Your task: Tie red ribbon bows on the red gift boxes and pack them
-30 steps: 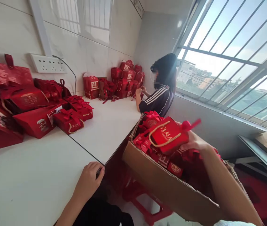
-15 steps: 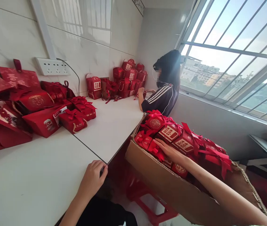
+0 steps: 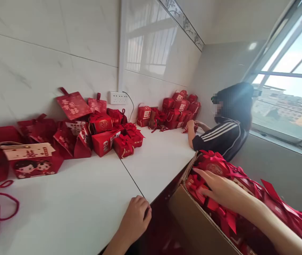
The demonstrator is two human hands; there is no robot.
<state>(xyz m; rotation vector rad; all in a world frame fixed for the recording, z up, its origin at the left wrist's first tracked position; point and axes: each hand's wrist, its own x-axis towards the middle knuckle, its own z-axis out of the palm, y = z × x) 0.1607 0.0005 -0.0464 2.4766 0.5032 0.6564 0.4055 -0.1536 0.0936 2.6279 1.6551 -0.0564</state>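
My right hand (image 3: 220,189) lies with fingers stretched flat on the red ribboned gift boxes (image 3: 214,166) that fill a brown cardboard carton (image 3: 196,223) at the lower right. It holds nothing. My left hand (image 3: 135,219) rests curled on the near edge of the white table (image 3: 68,212), fingers folded over the rim, with nothing visible in it.
Red gift boxes and bags (image 3: 103,136) are heaped along the tiled wall, with one bag (image 3: 31,163) at the left. A second pile (image 3: 177,109) stands in the far corner, where a seated person in a striped dark jacket (image 3: 222,136) works. A barred window (image 3: 289,92) is at the right.
The red box that my right hand held up a second ago is down in the carton. That hand now lies flat on the boxes. The view has swung left and up.
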